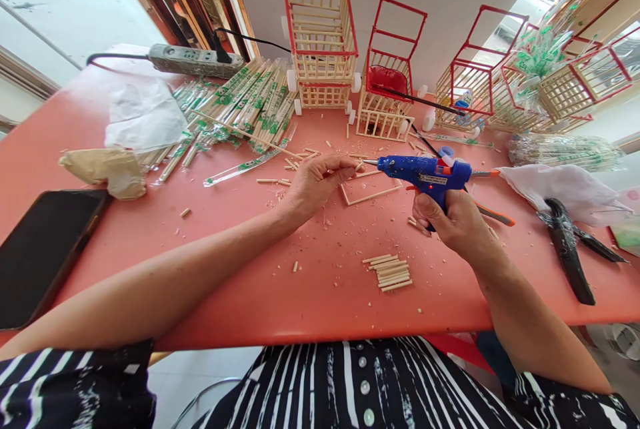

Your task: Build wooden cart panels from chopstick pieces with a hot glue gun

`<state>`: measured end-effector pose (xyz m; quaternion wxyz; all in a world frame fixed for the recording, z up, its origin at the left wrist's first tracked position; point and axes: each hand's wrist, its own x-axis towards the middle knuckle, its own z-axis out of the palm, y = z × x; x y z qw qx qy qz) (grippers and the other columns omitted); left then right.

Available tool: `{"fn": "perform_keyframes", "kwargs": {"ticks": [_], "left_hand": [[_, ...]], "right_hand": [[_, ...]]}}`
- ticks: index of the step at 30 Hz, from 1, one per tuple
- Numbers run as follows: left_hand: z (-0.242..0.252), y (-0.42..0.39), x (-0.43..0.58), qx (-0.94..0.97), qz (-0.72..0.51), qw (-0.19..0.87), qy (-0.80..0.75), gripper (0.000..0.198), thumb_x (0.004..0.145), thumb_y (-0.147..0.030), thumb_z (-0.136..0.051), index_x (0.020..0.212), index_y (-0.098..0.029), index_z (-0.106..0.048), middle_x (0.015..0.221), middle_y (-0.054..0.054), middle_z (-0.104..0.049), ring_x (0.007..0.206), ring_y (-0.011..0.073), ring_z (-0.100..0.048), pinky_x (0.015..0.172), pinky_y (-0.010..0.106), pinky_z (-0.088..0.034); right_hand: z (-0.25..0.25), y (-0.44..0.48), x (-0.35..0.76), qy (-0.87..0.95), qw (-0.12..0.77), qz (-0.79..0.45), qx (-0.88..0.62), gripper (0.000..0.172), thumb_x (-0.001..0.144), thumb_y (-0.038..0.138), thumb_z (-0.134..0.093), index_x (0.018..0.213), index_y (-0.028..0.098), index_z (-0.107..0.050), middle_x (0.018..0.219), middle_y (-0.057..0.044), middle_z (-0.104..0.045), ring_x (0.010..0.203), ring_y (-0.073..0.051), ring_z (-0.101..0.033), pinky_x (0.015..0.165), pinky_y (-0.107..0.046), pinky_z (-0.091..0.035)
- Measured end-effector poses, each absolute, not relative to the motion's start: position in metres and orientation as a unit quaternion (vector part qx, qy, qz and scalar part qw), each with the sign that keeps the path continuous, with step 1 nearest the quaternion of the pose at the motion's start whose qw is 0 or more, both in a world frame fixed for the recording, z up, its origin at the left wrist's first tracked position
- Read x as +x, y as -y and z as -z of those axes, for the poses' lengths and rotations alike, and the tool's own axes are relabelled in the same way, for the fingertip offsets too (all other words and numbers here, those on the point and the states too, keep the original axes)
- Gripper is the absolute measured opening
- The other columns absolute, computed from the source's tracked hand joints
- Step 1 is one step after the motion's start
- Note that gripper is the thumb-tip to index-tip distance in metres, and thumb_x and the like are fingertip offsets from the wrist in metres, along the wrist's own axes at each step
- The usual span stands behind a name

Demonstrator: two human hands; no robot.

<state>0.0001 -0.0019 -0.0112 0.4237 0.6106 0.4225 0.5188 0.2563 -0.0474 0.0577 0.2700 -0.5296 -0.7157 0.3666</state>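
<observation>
My right hand [447, 215] is wrapped round the handle of a blue hot glue gun [425, 172], its small red light lit. The gun's metal nozzle points left, at the fingertips of my left hand [320, 182]. Those fingers pinch a short wooden stick [359, 166], its tip close to the nozzle; whether they touch I cannot tell. Just behind and below lies a rectangular frame of thin sticks [373, 199] on the table, partly hidden by the hand and gun. Nearer me rests a small pile of cut sticks [393, 273].
Several miniature stick carts with red trim [323, 35] stand along the back. Wrapped chopsticks [255, 102] lie back left beside a power strip [193, 60]. A phone [45, 255] is at left, black-handled pliers [567, 249] at right. Offcuts litter the red table [240, 302].
</observation>
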Motion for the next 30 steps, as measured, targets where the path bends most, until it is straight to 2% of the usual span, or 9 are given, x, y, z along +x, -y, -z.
{"fn": "perform_keyframes", "kwargs": {"ticks": [10, 16, 23, 30], "left_hand": [[0.0161, -0.0004, 0.0001, 0.621, -0.529, 0.405, -0.413, 0.015, 0.092, -0.03, -0.075, 0.091, -0.023, -0.088, 0.091, 0.004, -0.085, 0.086, 0.019, -0.076, 0.084, 0.03, -0.058], [0.0146, 0.0002, -0.0001, 0.631, -0.527, 0.41, -0.396, 0.015, 0.092, -0.03, -0.074, 0.089, -0.023, -0.087, 0.094, 0.005, -0.085, 0.091, 0.0206, -0.077, 0.087, 0.032, -0.06], [0.0157, 0.0003, -0.0004, 0.628, -0.527, 0.409, -0.4, 0.018, 0.093, -0.036, -0.076, 0.089, -0.023, -0.086, 0.089, 0.006, -0.083, 0.092, 0.0221, -0.077, 0.087, 0.034, -0.06], [0.0164, -0.0004, 0.0006, 0.62, -0.523, 0.403, -0.424, 0.015, 0.092, -0.03, -0.075, 0.089, -0.023, -0.088, 0.089, 0.005, -0.084, 0.09, 0.0209, -0.077, 0.084, 0.031, -0.059]], "right_hand": [[-0.0595, 0.0481, 0.2574, 0.724, 0.254, -0.356, -0.533, 0.072, 0.093, 0.09, -0.054, 0.066, 0.023, -0.049, 0.054, -0.001, -0.052, 0.047, -0.012, -0.049, 0.048, -0.029, -0.036], [-0.0586, 0.048, 0.2576, 0.727, 0.258, -0.345, -0.535, 0.073, 0.093, 0.09, -0.053, 0.066, 0.023, -0.049, 0.055, -0.001, -0.052, 0.047, -0.012, -0.049, 0.048, -0.029, -0.036], [-0.0596, 0.0478, 0.257, 0.715, 0.259, -0.356, -0.543, 0.073, 0.09, 0.093, -0.054, 0.068, 0.024, -0.05, 0.054, -0.001, -0.051, 0.046, -0.013, -0.05, 0.047, -0.029, -0.038], [-0.0601, 0.0473, 0.2571, 0.73, 0.243, -0.344, -0.538, 0.073, 0.092, 0.091, -0.053, 0.064, 0.024, -0.048, 0.053, -0.001, -0.051, 0.046, -0.013, -0.049, 0.047, -0.029, -0.035]]}}
